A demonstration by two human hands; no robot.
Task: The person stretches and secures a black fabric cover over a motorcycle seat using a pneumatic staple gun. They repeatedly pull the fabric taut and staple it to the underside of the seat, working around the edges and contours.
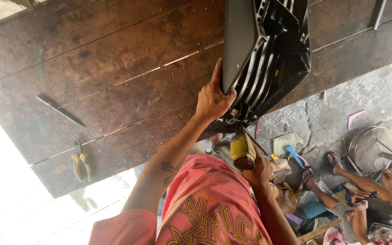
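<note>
My left hand point(213, 99) grips the edge of a black plastic car grille point(268, 54) that rests on the dark wooden workbench point(128, 77) and hangs over its edge. The grille has a mesh-textured panel and several light slats. My right hand point(260, 173) is lower, near my red printed shirt, closed around a worn yellow cylindrical tool point(243, 152) that points up at the grille's lower corner. Whether the tool touches the grille I cannot tell.
Yellow-handled pliers point(81, 166) and a thin dark metal rod point(60, 110) lie on the bench at the left. On the concrete floor at the right sits another person, sandalled feet point(335, 159) out and hands point(390, 178) busy, beside a round metal basin point(371, 145) and scattered scraps.
</note>
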